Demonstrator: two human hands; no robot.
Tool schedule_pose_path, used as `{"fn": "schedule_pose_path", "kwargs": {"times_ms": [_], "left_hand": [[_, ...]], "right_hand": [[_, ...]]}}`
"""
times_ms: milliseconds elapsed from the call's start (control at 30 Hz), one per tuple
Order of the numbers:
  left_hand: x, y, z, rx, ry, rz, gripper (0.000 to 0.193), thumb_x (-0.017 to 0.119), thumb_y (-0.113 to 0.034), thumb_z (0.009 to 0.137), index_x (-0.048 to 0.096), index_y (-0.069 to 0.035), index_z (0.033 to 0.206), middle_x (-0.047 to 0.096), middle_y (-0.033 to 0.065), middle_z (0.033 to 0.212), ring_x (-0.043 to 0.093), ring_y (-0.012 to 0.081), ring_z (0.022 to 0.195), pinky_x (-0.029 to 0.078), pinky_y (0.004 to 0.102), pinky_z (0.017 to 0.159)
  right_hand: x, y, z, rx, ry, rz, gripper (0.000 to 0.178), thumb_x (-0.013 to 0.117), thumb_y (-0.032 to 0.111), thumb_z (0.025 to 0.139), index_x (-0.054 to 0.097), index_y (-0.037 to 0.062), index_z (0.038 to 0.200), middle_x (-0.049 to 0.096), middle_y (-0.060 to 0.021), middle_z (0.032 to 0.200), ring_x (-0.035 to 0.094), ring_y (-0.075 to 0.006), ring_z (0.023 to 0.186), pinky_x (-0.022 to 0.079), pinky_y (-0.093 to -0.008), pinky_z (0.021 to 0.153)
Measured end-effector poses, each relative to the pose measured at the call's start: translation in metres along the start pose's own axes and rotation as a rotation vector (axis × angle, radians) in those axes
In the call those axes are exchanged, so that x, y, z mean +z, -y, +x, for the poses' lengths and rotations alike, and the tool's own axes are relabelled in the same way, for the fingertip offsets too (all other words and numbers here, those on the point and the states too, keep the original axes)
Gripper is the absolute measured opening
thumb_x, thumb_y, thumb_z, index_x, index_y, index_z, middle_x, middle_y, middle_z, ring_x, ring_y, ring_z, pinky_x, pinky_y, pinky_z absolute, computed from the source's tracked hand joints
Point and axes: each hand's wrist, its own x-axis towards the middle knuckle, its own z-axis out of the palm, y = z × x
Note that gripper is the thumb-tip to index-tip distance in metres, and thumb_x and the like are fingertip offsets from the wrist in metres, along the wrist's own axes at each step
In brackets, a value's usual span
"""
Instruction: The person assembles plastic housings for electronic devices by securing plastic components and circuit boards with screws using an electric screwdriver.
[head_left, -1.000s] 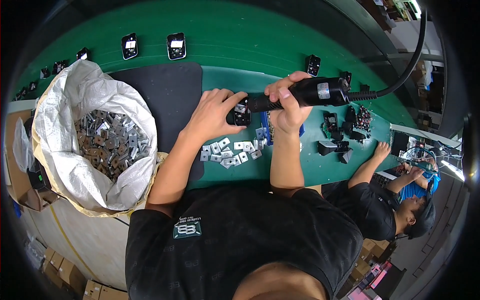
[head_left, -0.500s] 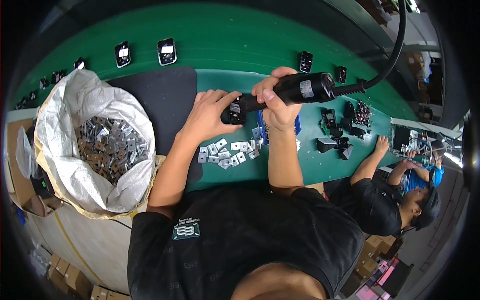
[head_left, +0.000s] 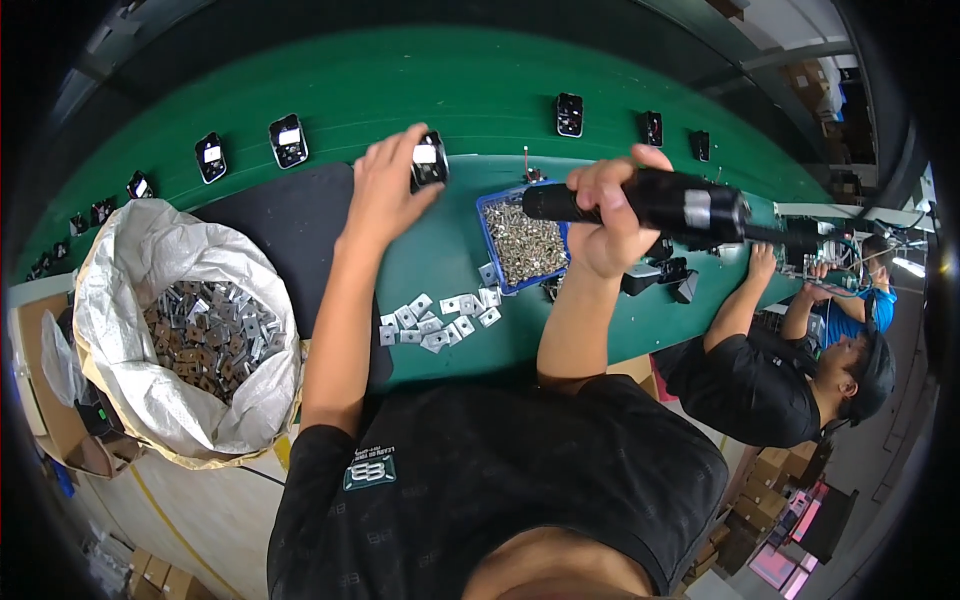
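Observation:
Near the far edge of the green work surface, my left hand grips a small black plastic housing with a white label, fingers on one side and thumb on the other. To the right, my right hand is wrapped round a black electric screwdriver. Its tip end points left, over the rim of a blue tray full of small screws. Between my forearms lie several loose square metal plates, each with a hole.
A white-lined sack of metal plates stands at the left beside a black mat. More black housings sit along the green belt at the far side. On the right, a co-worker reaches over the table near black parts.
My left hand has carried the housing left and farther away. The screwdriver has come off it and swung right in my right hand, uncovering the blue tray. Housings on the belt have shifted left.

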Motion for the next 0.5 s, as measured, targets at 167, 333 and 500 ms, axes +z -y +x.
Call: {"fn": "schedule_pose_path", "kwargs": {"times_ms": [167, 333, 500], "left_hand": [[0.000, 0.020, 0.033, -0.129, 0.051, 0.101, 0.086, 0.079, -0.020, 0.068, 0.036, -0.014, 0.142, 0.046, 0.0192, 0.135, 0.042, 0.0386, 0.124, 0.037, 0.0499, 0.098], [-0.012, 0.009, 0.024, -0.182, -0.019, 0.215, 0.097, 0.079, -0.024, 0.068, 0.024, -0.018, 0.149, 0.034, 0.0254, 0.143, 0.033, 0.0421, 0.131, 0.033, 0.0521, 0.102], [-0.041, -0.034, -0.036, -0.102, 0.067, 0.064, 0.038, 0.072, -0.020, 0.074, 0.059, -0.006, 0.107, 0.060, 0.0155, 0.103, 0.056, 0.0341, 0.096, 0.046, 0.0434, 0.083]], "right_hand": [[-0.002, -0.013, 0.004, 0.125, -0.120, -0.134, 0.043, 0.063, -0.005, 0.073, 0.050, -0.0031, 0.115, 0.058, -0.0084, 0.071, 0.055, -0.0158, 0.061, 0.051, -0.0341, 0.066], [-0.007, -0.029, 0.004, 0.188, -0.130, -0.153, 0.042, 0.061, -0.009, 0.072, 0.051, -0.0035, 0.112, 0.059, -0.0088, 0.071, 0.056, -0.0158, 0.060, 0.051, -0.0335, 0.065], [-0.008, -0.028, 0.003, 0.217, -0.139, -0.118, 0.042, 0.063, -0.011, 0.070, 0.053, -0.0035, 0.110, 0.061, -0.0078, 0.071, 0.057, -0.0142, 0.061, 0.048, -0.0291, 0.062]]}}
